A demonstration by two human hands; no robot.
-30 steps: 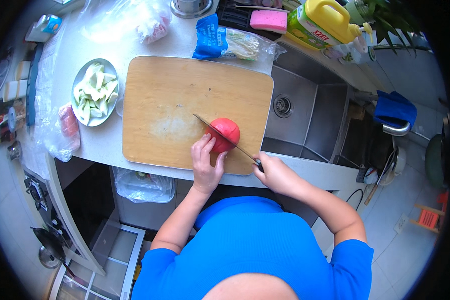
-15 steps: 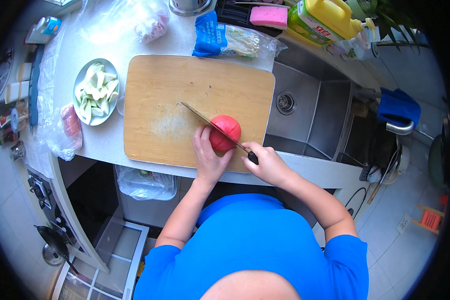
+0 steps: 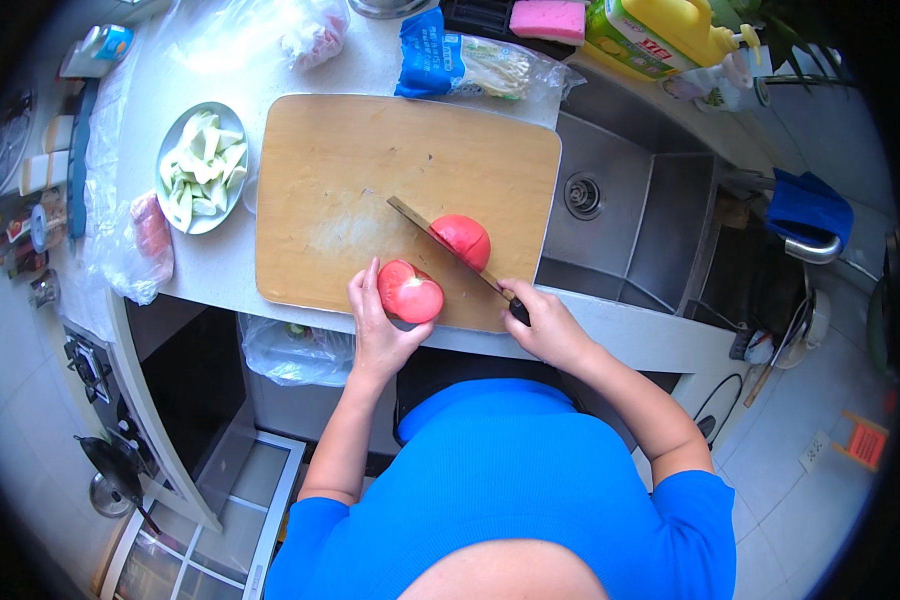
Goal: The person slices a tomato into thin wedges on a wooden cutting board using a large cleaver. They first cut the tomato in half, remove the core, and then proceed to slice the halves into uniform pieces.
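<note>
Near the front edge of the wooden cutting board (image 3: 340,160), a red tomato lies in two parts. My left hand (image 3: 378,325) grips one tomato half (image 3: 410,292), its pale cut face turned partly up. The other tomato half (image 3: 462,240) rests on the board to the right, beyond the blade. Between the two halves stands a knife (image 3: 435,238), its blade slanting toward the far left. My right hand (image 3: 550,325) is closed round the knife's dark handle, by the board's front right.
Left of the board sits a bowl (image 3: 169,215) of pale green cut vegetable. Behind lies a packet of enoki mushrooms (image 3: 490,68). A steel sink (image 3: 595,240) adjoins on the right, with a yellow detergent bottle (image 3: 650,40) and pink sponge (image 3: 548,22) behind.
The tomato, whole-looking under the blade before, is now split in two. My left hand has drawn one half left and turned its cut face up; the knife has shifted slightly right.
</note>
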